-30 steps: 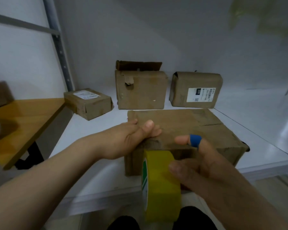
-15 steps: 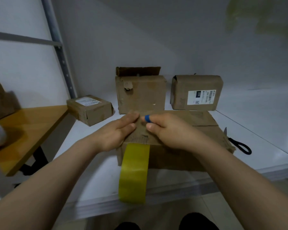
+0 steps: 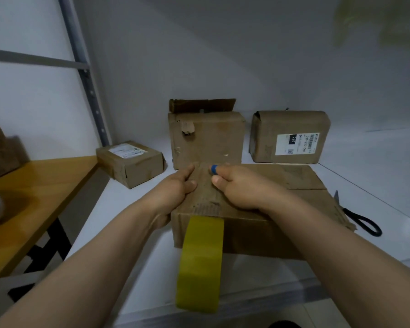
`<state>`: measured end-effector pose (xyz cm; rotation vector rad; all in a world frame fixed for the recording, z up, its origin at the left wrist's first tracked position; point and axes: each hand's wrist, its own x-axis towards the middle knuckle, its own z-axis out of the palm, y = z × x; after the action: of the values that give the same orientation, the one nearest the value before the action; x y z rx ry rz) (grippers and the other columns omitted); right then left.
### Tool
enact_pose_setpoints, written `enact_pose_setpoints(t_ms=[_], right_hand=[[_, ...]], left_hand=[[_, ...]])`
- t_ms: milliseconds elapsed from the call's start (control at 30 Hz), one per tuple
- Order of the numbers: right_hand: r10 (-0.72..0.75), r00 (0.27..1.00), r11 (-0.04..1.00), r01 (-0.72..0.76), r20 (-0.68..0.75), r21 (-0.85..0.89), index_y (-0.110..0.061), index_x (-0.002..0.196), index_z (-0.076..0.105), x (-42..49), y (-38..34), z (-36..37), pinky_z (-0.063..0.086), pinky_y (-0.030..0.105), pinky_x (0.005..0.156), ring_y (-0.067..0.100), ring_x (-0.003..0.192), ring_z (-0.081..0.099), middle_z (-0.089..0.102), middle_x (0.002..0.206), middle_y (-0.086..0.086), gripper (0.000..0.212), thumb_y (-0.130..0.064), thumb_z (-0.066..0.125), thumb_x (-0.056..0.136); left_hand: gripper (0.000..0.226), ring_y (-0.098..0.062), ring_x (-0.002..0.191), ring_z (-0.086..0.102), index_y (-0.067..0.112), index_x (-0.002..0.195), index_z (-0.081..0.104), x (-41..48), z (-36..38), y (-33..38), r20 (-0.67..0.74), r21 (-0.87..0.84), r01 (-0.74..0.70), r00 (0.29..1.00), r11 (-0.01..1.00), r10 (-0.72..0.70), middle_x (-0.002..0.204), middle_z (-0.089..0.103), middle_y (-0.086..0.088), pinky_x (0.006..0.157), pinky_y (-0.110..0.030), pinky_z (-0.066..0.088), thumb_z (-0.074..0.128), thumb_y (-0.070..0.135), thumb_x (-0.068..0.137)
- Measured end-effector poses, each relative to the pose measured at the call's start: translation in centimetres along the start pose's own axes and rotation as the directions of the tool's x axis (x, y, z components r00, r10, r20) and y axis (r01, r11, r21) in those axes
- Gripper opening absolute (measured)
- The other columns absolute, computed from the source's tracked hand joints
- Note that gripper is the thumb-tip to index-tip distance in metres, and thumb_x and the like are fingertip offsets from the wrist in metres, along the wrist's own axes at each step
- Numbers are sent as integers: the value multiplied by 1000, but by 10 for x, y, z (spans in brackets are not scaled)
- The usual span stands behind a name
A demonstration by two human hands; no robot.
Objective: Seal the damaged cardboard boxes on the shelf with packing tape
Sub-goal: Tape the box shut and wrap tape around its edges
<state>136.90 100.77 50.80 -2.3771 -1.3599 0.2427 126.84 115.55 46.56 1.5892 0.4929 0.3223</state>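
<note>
White shelf [image 3: 376, 185], grey wall behind. Front box [image 3: 258, 230] sits at the shelf's front edge, three more boxes well back.

Change: a second ago the right hand [image 3: 239, 188] held the roll [image 3: 200, 263] off the box front. Now it has let go, and the roll hangs from its own strip [image 3: 205, 195] over the box's front face, past the shelf edge.

Both hands lie on the box top. Left hand [image 3: 175, 188] flat, fingers and thumb pressing beside the strip. Right hand's forefinger and thumb press its other side. Neither grips anything.

Judgement: strip is anchored; smoothing under way, cut still to come. Scissors [image 3: 362, 223] lie just right of the box.

Strip runs back to front across the top. Roll hangs upright, tread toward the viewer, axle left to right. Box's long side follows the shelf edge, slightly turned.
</note>
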Motion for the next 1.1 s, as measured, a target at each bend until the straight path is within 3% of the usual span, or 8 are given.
enact_pose_setpoints(t_ms=[233, 500, 567, 667, 767, 900, 1033, 1100], right_hand=[[-7, 983, 970, 51, 183, -239, -24, 162, 4, 10, 0, 19, -9, 43, 125, 15, 154, -15, -10, 169, 0, 68, -59, 14, 104], [3, 978, 963, 54, 209, -265, -27, 162, -3, 13, -11, 12, -9, 48, 125, 20, 153, -21, -22, 167, 1, 70, -62, 16, 104], [-14, 970, 964, 77, 243, -253, -28, 162, -2, 13, -10, 18, -10, 48, 124, 18, 153, -20, -19, 167, 0, 68, -61, 13, 104], [-5, 969, 966, 68, 245, -249, -28, 162, -3, 15, -7, 20, -10, 47, 124, 18, 154, -18, -17, 168, -1, 68, -61, 12, 104], [-29, 981, 984, 62, 193, -164, -25, 162, 8, 9, -11, 18, -2, 47, 125, 21, 156, -5, -3, 170, 1, 68, -60, 17, 105], [113, 985, 885, -40, -131, 465, -24, 144, 50, -9, 2, -7, 38, 47, 113, 23, 130, 52, 54, 143, 1, 52, -55, 40, 103], [403, 813, 857, -173, -420, 486, -19, 91, 69, -30, 70, -53, 54, 51, 96, 28, 101, 67, 71, 105, 10, 14, -27, 60, 97], [485, 731, 862, -307, -479, 404, -15, 89, 69, -49, 110, -60, 56, 48, 90, 31, 99, 68, 72, 104, 12, 13, -21, 60, 95]], left_hand=[[58, -22, 129, 57, 25, 160, 24, 3, -3, -6, 43, -119, 0, 999, 993, 5, 155, 46, -3, 109, -38, 46, 44, 10, 107], [56, -21, 123, 62, 22, 157, 32, -6, -4, 1, 43, -134, 19, 999, 991, -13, 148, 54, -5, 103, -36, 51, 52, 16, 105], [51, -22, 116, 67, 19, 150, 43, -16, 0, 4, -28, -53, 35, 999, 998, -36, 138, 62, -8, 97, -37, 54, 56, 30, 102], [38, -20, 97, 63, 14, 121, 58, -44, 3, 12, -350, 303, 48, 935, 952, 64, 116, 65, -7, 78, -34, 49, 60, 44, 97], [52, -19, 65, 54, 9, 87, 64, -82, 2, 27, -347, 487, 70, 930, 871, 119, 80, 63, -10, 66, -33, 43, 55, 61, 95], [73, -14, 48, 58, 9, 80, 70, -119, 13, 36, -84, 493, 166, 986, 854, -144, 60, 65, -6, 55, -25, 43, 46, 78, 86], [69, -15, 50, 58, 8, 87, 70, -129, 22, 40, -70, 415, 171, 985, 894, -157, 65, 65, -7, 55, -25, 45, 48, 74, 87], [63, -19, 55, 58, 9, 89, 68, -131, 27, 41, -70, 371, 188, 982, 910, -174, 71, 63, -11, 52, -23, 46, 51, 70, 88]])
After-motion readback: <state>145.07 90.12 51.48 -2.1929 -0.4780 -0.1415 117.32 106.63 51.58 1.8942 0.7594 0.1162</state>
